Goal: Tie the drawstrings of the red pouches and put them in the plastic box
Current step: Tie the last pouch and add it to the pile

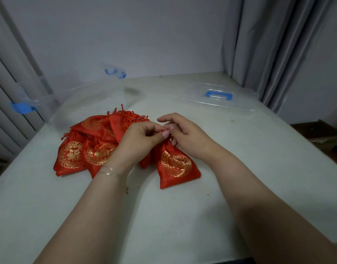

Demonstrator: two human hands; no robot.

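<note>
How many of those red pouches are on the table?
5 at least: one under the hands, two at front left, two behind. More may be hidden.

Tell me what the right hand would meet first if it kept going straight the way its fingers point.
The right hand points left, toward the left hand, which it nearly touches over the neck of the pouch both are working. So it would likely meet the left hand's fingers first, with the pile of red pouches behind; depth is unclear.
</note>
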